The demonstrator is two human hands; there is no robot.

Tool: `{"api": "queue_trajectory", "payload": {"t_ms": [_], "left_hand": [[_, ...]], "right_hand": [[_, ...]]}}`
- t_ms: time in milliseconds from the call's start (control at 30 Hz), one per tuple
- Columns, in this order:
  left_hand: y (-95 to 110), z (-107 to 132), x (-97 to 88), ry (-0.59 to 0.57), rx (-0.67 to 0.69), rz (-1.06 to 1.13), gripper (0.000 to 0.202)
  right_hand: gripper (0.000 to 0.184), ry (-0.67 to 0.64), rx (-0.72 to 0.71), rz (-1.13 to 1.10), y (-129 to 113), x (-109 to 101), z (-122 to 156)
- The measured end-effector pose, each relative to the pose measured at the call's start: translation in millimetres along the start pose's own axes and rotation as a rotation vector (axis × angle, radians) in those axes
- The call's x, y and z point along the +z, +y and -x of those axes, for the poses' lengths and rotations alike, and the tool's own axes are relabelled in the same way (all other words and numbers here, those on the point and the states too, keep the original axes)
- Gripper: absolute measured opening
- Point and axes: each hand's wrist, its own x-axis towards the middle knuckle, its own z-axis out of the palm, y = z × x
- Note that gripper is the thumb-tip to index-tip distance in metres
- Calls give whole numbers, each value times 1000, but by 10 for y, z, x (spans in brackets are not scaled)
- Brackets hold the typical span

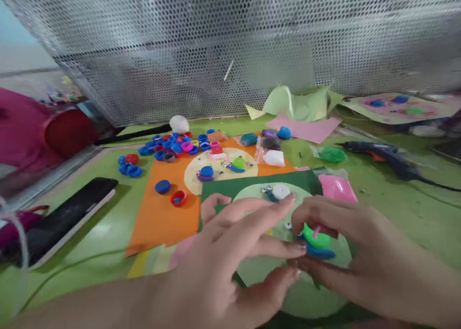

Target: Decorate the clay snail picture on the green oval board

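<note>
Head view: caps [176, 147] and glue gun [394, 162] lie beyond the hands [225, 249].

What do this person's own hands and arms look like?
They are ordinary human hands, not machine parts: the left hand and right hand are both bare, with no gloves, rings, bracelets or cables to be seen. No sleeve shows on either forearm. Slight blur hides finer markings.

A green-shelled blue snail [320, 245] lies on pale green paper [309, 301].
</note>
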Motion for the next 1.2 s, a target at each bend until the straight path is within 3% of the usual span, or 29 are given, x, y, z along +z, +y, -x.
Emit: {"api": "queue_trajectory", "payload": {"t_ms": [133,300,533,700,1200], "left_hand": [[92,156,30,-3,-3,-29,61],[116,134,76,-53,58,47,66],[114,189,72,62,-223,219,62],[126,163,55,1,-432,343,63],[134,9,0,-91,-692,512,58]], "right_hand": [[13,-18,0,-23,-15,9,-4],[17,-73,26,-90,12,62,-2],[19,-23,-4,-20,30,41,5],[19,-37,-27,-1,23,43,9],[22,-113,4,-50,-15,29,-30]]}}
